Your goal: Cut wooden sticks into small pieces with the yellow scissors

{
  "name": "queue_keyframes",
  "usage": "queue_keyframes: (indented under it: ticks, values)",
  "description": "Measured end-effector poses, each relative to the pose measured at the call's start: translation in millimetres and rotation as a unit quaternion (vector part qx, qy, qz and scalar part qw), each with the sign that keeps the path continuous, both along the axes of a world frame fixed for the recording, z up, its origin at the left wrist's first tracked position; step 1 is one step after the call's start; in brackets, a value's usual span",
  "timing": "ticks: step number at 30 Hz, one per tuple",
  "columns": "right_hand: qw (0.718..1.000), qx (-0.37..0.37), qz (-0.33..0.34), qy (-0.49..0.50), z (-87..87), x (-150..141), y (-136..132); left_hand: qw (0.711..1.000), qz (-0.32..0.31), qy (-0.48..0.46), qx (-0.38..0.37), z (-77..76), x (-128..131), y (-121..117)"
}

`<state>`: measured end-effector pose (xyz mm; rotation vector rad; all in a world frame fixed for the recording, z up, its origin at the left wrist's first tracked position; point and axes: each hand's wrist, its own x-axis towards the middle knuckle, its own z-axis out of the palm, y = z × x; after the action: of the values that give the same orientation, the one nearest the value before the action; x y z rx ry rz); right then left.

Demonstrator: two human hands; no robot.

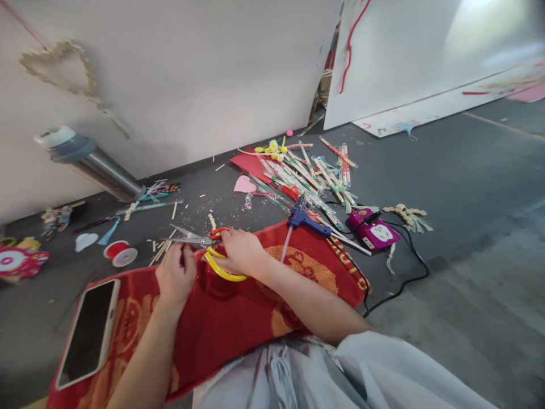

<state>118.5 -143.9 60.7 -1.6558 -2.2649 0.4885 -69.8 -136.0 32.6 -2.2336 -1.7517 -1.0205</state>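
Observation:
My right hand [243, 250] is closed around the handles of a pair of scissors [227, 276], one loop yellow and the other red-orange. The blades are parted and point left. Just under them, my left hand [176, 270] has its fingers curled together; whatever they hold is hidden. Thin wooden sticks [160, 251] lie on the table left of that hand. Both forearms rest over a red towel [221, 318] with orange figures. Small pale scraps [212, 220] are scattered beyond the scissors.
A blue glue gun [307, 220] lies by the towel's far edge, its black cord running to a purple power strip [370, 230]. Behind are many wrapped sticks [302, 176]. A phone [89, 332], a red ribbon spool [121, 253] and a steel flask [96, 165] are leftward.

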Motion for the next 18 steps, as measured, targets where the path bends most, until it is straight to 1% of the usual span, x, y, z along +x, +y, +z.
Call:
queue_keyframes:
  ticks: [5, 12, 18]
  values:
    - [1.0, -0.006, -0.011, 0.02, -0.4, -0.5, 0.0, 1.0, 0.013, -0.008, -0.02, 0.9, 0.7, -1.0]
    - [0.999, 0.009, 0.016, 0.041, -3.3, 0.6, 0.7, 0.998, 0.036, -0.037, -0.024, 5.6, 2.3, -2.3]
    - [0.998, 0.016, 0.035, 0.052, -8.6, -0.9, 1.7, 0.998, 0.022, -0.047, -0.025, 7.1, 0.8, -1.8]
